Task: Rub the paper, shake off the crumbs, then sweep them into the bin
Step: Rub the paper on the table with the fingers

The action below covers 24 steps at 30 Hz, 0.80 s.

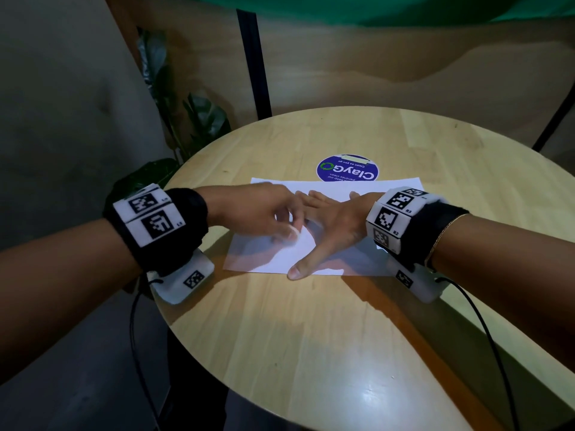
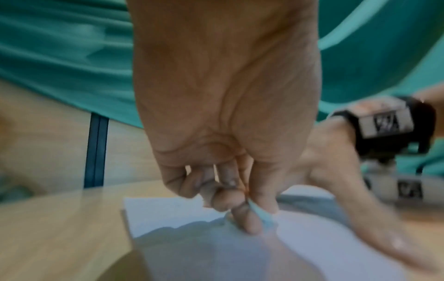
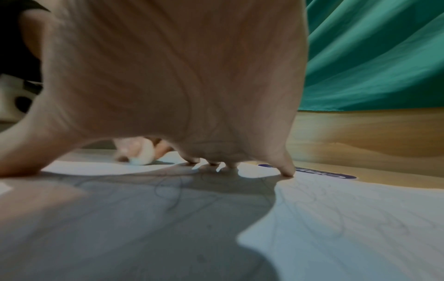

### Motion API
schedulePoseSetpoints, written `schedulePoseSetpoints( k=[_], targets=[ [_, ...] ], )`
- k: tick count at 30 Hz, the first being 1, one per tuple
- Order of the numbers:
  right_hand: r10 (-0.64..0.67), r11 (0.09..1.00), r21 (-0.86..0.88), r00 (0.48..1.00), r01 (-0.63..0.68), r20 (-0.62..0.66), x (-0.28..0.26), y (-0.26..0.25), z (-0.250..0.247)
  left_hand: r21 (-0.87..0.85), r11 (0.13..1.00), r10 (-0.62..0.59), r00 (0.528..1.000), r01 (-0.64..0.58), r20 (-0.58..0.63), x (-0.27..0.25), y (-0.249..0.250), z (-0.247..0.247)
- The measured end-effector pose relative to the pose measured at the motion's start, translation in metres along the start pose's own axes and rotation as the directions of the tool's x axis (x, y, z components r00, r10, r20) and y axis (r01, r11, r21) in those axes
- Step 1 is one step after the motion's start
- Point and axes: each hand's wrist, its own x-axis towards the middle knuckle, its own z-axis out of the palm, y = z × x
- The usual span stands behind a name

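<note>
Left fingers pinch eraser; right fingers splayed on paper (round wooden table).

Round wooden table; white paper flat on it, blue round sticker just beyond.

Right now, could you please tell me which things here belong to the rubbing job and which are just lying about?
In use: paper, eraser pinched in left hand, right hand pressing the paper flat.
Lying about: round sticker, plant; table merely carries them.
</note>
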Motion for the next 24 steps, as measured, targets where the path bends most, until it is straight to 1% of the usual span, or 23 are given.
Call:
schedulePoseSetpoints(
  k=[1, 2, 3, 5, 6, 7, 9, 10, 11, 12, 13, 14, 15, 17, 18, 19, 21, 22, 23, 24],
  targets=[
    [-0.004, 1.0, -0.004, 1.0, 0.004, -0.004, 0.001, 0.001, 0.0, 0.018, 1.0, -0.005, 0.998, 0.006, -0.068, 0.001, 0.0, 0.0],
    [-0.005, 1.0, -0.01, 1.0, 0.005, -0.005, 0.001, 0.001, 0.0, 0.017, 1.0, -0.003, 0.997, 0.005, -0.077, 0.001, 0.0, 0.001],
    [-0.003, 1.0, -0.011, 1.0, 0.002, -0.003, 0.001, 0.001, 0.001, 0.013, 1.0, 0.009, 0.999, -0.008, -0.033, 0.0, 0.002, 0.003],
    [-0.005, 1.0, -0.009, 1.0, 0.005, 0.001, 0.001, 0.001, 0.002, -0.036, 0.999, 0.028, 0.993, -0.024, 0.116, -0.002, 0.007, 0.005],
    [-0.008, 1.0, -0.008, 1.0, 0.008, -0.003, 0.002, 0.001, 0.002, -0.039, 0.999, 0.025, 0.992, -0.02, 0.125, -0.002, 0.006, 0.004],
    [-0.01, 1.0, -0.005, 1.0, 0.01, -0.007, 0.003, 0.002, 0.002, -0.011, 1.0, 0.011, 0.997, -0.01, 0.073, 0.0, 0.003, 0.002],
    [-0.016, 1.0, 0.003, 1.0, 0.016, -0.013, 0.006, 0.004, 0.002, 0.06, 0.998, -0.011, 0.996, 0.016, -0.083, 0.001, -0.004, -0.002],
    [-0.016, 1.0, -0.001, 1.0, 0.016, -0.011, 0.006, 0.004, 0.003, 0.061, 0.998, -0.008, 0.995, 0.014, -0.097, 0.001, -0.006, -0.001],
    [-0.013, 1.0, -0.009, 1.0, 0.013, -0.009, 0.006, 0.004, 0.003, 0.051, 0.999, 0.008, 0.998, -0.005, -0.059, 0.0, -0.005, 0.001],
    [-0.01, 1.0, -0.015, 1.0, 0.01, -0.005, 0.006, 0.003, 0.003, 0.029, 0.999, 0.026, 1.0, -0.026, 0.018, -0.001, -0.003, 0.003],
    [-0.006, 1.0, -0.019, 1.0, 0.006, -0.004, 0.004, 0.002, 0.003, -0.001, 1.0, 0.026, 0.995, -0.026, 0.101, -0.003, -0.001, 0.003],
    [-0.004, 1.0, -0.021, 1.0, 0.004, -0.006, 0.003, 0.002, 0.003, -0.014, 1.0, 0.018, 0.991, -0.016, 0.136, -0.003, 0.0, 0.001],
    [-0.005, 1.0, -0.024, 1.0, 0.005, -0.011, 0.003, 0.002, 0.003, 0.005, 1.0, 0.003, 0.993, -0.004, 0.116, -0.003, -0.003, -0.003],
    [-0.011, 1.0, -0.028, 1.0, 0.011, -0.015, 0.002, 0.001, 0.002, 0.081, 0.997, -0.001, 1.0, 0.001, -0.003, -0.003, -0.006, -0.007],
    [-0.011, 1.0, -0.028, 1.0, 0.011, -0.014, 0.002, 0.001, 0.003, 0.091, 0.996, 0.006, 1.0, -0.005, -0.013, -0.002, -0.006, -0.006],
    [-0.009, 1.0, -0.028, 1.0, 0.009, -0.011, 0.002, 0.001, 0.003, 0.072, 0.997, 0.016, 1.0, -0.018, 0.027, -0.003, -0.004, -0.004],
    [-0.004, 1.0, -0.03, 1.0, 0.004, -0.008, 0.002, 0.001, 0.004, 0.006, 1.0, 0.018, 0.984, -0.02, 0.177, -0.005, 0.004, 0.001],
    [-0.004, 1.0, -0.03, 1.0, 0.004, -0.009, 0.003, 0.001, 0.004, 0.008, 1.0, 0.019, 0.983, -0.021, 0.181, -0.004, 0.004, 0.0],
    [-0.007, 1.0, -0.028, 1.0, 0.007, -0.011, 0.003, 0.001, 0.004, 0.045, 0.999, 0.018, 0.993, -0.024, 0.12, -0.003, 0.002, -0.001],
    [-0.011, 1.0, -0.026, 1.0, 0.011, -0.014, 0.003, 0.001, 0.004, 0.097, 0.995, 0.02, 0.999, -0.022, 0.026, -0.001, -0.002, -0.002]
  ],
)
